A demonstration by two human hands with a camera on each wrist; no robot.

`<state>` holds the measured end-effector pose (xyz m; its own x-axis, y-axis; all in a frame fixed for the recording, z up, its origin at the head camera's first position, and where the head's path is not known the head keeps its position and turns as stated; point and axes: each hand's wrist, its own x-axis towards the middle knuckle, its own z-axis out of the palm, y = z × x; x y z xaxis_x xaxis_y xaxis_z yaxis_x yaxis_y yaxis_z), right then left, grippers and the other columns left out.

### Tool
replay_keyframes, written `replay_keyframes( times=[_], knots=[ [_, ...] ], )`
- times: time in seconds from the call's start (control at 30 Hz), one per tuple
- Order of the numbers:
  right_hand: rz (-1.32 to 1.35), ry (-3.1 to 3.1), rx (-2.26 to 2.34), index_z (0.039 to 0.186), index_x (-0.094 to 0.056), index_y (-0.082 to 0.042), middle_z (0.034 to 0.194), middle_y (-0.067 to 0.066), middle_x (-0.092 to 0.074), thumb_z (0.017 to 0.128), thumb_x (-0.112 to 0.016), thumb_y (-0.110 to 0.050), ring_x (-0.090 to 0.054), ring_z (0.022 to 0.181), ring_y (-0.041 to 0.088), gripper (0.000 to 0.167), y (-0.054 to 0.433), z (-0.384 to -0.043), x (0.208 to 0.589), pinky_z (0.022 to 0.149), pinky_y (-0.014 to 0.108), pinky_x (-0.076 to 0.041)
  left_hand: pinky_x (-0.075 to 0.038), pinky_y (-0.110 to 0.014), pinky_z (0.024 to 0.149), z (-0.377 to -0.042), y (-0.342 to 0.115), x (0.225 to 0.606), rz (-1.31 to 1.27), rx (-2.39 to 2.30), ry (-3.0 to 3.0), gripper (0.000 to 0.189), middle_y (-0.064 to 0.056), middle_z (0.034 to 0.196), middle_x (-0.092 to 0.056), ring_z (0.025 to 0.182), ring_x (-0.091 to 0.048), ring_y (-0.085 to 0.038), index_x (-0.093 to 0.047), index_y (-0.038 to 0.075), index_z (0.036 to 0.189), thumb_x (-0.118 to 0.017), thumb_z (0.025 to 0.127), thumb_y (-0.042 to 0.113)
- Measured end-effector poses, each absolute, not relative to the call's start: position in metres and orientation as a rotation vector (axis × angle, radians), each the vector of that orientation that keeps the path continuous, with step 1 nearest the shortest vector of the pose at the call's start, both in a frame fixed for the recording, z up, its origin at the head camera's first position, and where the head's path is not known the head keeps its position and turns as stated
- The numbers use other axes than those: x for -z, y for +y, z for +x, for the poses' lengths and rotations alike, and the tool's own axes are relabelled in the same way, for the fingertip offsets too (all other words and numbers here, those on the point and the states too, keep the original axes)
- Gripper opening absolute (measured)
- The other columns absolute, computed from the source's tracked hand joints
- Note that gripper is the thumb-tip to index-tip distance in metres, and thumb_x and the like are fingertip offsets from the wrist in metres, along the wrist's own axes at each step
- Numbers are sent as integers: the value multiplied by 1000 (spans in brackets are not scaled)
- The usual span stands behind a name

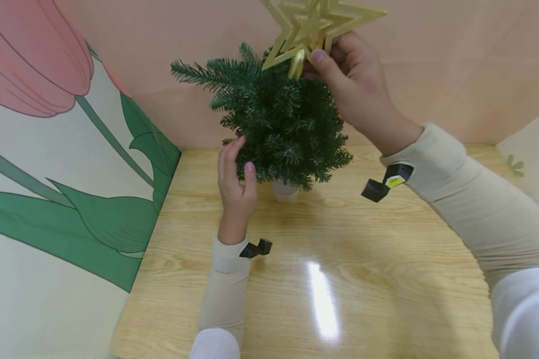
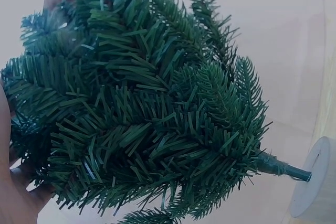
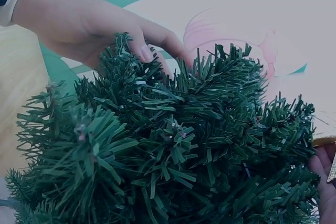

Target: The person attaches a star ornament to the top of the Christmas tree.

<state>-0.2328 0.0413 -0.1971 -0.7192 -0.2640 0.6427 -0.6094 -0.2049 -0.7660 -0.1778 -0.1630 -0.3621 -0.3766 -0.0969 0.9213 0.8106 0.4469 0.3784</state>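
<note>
A small green artificial Christmas tree (image 1: 289,119) stands upright in a pale pot (image 1: 285,192). My right hand (image 1: 361,85) pinches a gold star tree topper (image 1: 314,22) between thumb and fingers, at the top of the tree. The star's upper tip is cut off by the head view's edge; whether its tubular base is seated on the treetop, I cannot tell. Loosely bent, the fingers of my left hand (image 1: 236,187) lie against the branches on the tree's left side, as the right wrist view also shows with the left hand (image 3: 92,22) at the needles.
The pot stands on a light wooden table (image 1: 364,239). Behind it rises a pinkish wall (image 1: 453,75). A panel with a printed tulip (image 1: 31,55) and green leaves borders the table's left side. Each wrist carries a small black camera (image 1: 388,182).
</note>
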Motion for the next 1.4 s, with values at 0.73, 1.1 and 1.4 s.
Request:
replay_keyframes(
  times=[0.73,1.1,1.4],
  knots=[
    [914,-2094,-1704,120,-59,1,113,13,-68,100,-50,-6,-65,98,19,22,40,-232,192,89,32,-51,-36,-50,103,-177,-163,363,-620,1114,-1679,38,-20,132,-52,123,-47,-33,-46,-5,135,-43,102,13],
    [918,-2178,-1569,121,-59,1,114,12,-68,101,-50,-11,-66,96,14,25,41,-233,188,86,29,-52,-36,-50,103,-177,-164,362,-642,1129,-1664,41,-23,131,-51,122,-46,-36,-46,-6,134,-47,94,-2],
    [953,-2189,-1508,120,-58,0,108,7,-68,102,-48,-11,-64,95,14,24,40,-236,188,86,28,-50,-36,-49,104,-178,-164,363,-626,1126,-1675,37,-23,131,-51,123,-46,-35,-47,-6,133,-46,98,6]
  ],
)
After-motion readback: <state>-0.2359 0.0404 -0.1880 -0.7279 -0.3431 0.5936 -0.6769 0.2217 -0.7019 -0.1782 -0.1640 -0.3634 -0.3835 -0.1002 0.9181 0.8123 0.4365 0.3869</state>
